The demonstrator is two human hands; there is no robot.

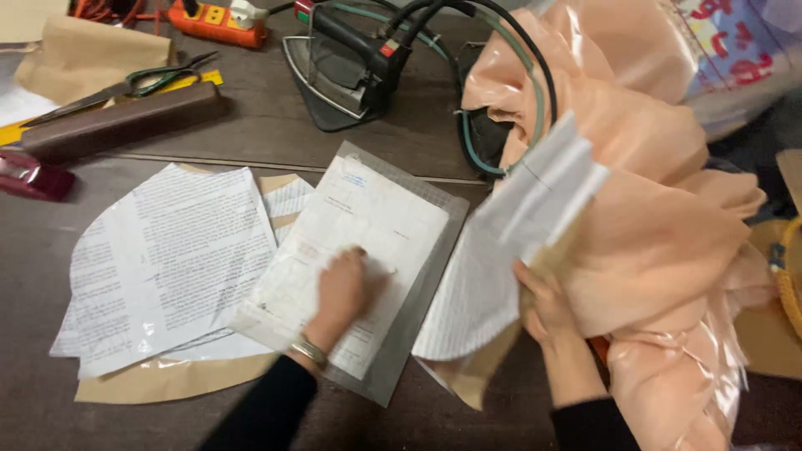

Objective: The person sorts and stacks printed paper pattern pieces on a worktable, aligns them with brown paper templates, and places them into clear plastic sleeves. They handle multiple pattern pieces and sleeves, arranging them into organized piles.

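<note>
Left hand (344, 292) pressed flat, palm down and fingers together, on a printed paper pattern piece (351, 250) lying over a grey translucent sheet (418, 292) near the middle of the dark wooden tabletop (251, 134); nothing clasped, only held down. Metal bangle (309, 351) at that wrist, black sleeve behind. Right hand (547, 305) closed on the lower edge of a lined white paper piece (510, 250), lifted off the tabletop and tilted, blurred at its top end. Peach fabric (660, 209) heaped along the right edge, touching the back of the lifted paper and the right hand. Toward the left edge, a larger curved pattern piece of printed paper (167, 259) lying on brown paper (167, 380), just beside the pressed sheet. At the far edge, a black flat iron (347, 71) standing with its cords (493, 50) looping toward the fabric. Far left corner: green-handled scissors (125, 83) lying beside a dark brown bar (125, 121), an orange power strip (217, 21) behind, a dark red object (33, 175) at the left edge.
</note>
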